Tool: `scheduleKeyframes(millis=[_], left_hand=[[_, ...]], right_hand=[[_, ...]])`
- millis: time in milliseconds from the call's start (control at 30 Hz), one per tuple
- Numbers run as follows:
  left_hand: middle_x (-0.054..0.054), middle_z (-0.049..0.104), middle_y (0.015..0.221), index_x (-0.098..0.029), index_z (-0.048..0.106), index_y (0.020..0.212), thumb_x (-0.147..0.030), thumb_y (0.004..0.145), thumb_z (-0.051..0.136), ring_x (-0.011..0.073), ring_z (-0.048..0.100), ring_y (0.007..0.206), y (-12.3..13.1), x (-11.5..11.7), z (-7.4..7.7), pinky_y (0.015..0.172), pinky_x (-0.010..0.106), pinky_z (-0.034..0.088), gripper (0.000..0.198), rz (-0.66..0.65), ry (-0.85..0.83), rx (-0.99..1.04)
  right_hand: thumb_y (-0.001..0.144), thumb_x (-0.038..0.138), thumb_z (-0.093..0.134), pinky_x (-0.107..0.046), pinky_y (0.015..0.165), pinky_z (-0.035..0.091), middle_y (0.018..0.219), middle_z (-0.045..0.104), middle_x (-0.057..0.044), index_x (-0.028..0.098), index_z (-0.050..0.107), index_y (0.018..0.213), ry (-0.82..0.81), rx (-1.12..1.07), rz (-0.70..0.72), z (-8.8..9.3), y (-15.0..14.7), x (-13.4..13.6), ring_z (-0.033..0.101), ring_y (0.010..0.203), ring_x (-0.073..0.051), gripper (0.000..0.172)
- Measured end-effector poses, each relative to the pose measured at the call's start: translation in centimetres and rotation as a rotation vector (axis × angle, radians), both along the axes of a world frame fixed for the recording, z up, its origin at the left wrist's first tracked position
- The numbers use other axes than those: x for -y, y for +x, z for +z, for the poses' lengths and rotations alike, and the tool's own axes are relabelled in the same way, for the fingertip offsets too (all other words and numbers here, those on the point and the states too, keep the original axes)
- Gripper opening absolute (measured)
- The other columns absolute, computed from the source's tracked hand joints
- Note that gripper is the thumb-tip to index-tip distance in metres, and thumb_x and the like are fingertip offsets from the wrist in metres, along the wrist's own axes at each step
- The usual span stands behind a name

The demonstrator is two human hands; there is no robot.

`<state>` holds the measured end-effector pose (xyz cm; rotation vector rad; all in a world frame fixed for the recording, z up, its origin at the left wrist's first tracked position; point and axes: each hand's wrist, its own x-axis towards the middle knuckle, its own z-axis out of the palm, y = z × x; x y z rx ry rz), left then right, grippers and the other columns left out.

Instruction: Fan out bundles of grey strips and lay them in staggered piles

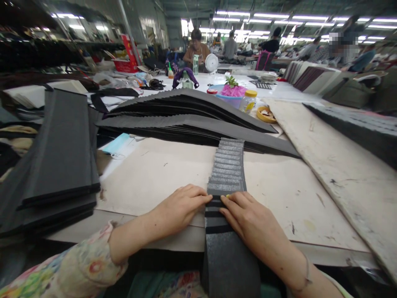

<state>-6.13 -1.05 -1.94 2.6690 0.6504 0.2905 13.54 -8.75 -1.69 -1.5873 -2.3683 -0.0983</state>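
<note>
From my head camera, I have both hands at the overlapping run of dark grey strips with black bands and pale speckled ends (218, 221), which lies across the cream, flat board (164, 174) and reaches past its front edge towards my lap. My left hand (186, 203) has its fingertips gathered at the left edge; my right hand (251, 213) is half curled, thumb and fingers on the dark bands. Whether either pinches or merely presses, I cannot tell. I judge the step to be spacing these layers in even ledges; the next move calls for light, level fingertips so the ledges keep their order. Two long, fanned piles of dark grey strips (186, 121) lie behind. Beyond, a pale blue, round basin (219, 94) holds a bright pink bundle (232, 90) I cannot identify. Beside it stands a clear jar with a yellow lid (248, 102), its contents unclear, and a shallow, round yellow dish (267, 120) holding small dark bits.
</note>
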Motion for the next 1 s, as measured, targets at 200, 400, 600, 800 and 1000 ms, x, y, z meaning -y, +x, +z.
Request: scheduleKeyframes(millis=[200,400,600,800,1000], left_hand=[[0.003,0.063,0.093,-0.017,0.061,0.096,-0.018,0.085,0.043,0.0141,0.056,0.089,0.2,-2.7,1.5,0.081,0.026,0.042,0.022,0.095,-0.164,-0.023],[0.001,0.062,0.08,-0.018,0.061,0.084,-0.028,0.083,0.046,0.0139,0.055,0.074,2.3,-4.5,0.9,0.065,0.024,0.04,0.019,0.241,-0.116,-0.029],[-0.002,0.057,0.069,-0.017,0.055,0.072,-0.027,0.078,0.052,0.0116,0.05,0.065,3.7,-4.1,1.0,0.059,0.022,0.036,0.013,0.256,-0.158,0.009],[-0.004,0.05,0.065,-0.015,0.049,0.07,-0.024,0.078,0.048,0.0091,0.046,0.063,4.4,-3.8,2.6,0.059,0.02,0.037,0.012,0.147,-0.44,0.106],[-0.004,0.047,0.067,-0.014,0.047,0.107,-0.034,0.083,0.046,0.0082,0.046,0.061,5.6,-4.9,3.2,0.057,0.02,0.039,0.03,0.052,-0.815,0.04]], right_hand=[[0.086,0.025,0.045,-0.032,0.067,0.05,0.081,0.057,-0.007,0.012,0.06,0.102,0.025,0.001,-0.007,-0.1,0.1,0.0,0.054,0.078,-0.019,0.026],[0.087,0.025,0.044,-0.032,0.07,0.05,0.083,0.058,-0.008,0.012,0.06,0.103,0.014,-0.017,-0.033,-0.2,-0.1,0.2,0.054,0.079,-0.019,0.026],[0.086,0.024,0.046,-0.033,0.07,0.05,0.082,0.058,-0.008,0.012,0.06,0.102,0.025,-0.02,-0.041,0.0,-0.2,0.2,0.055,0.08,-0.019,0.025],[0.086,0.022,0.045,-0.031,0.069,0.049,0.081,0.059,-0.007,0.012,0.06,0.098,0.088,-0.036,-0.055,-0.3,-0.3,0.4,0.056,0.079,-0.018,0.021],[0.086,0.02,0.046,-0.031,0.068,0.048,0.079,0.06,-0.007,0.015,0.061,0.086,0.1,-0.051,-0.068,-0.2,-0.4,0.6,0.056,0.079,-0.018,0.016]])
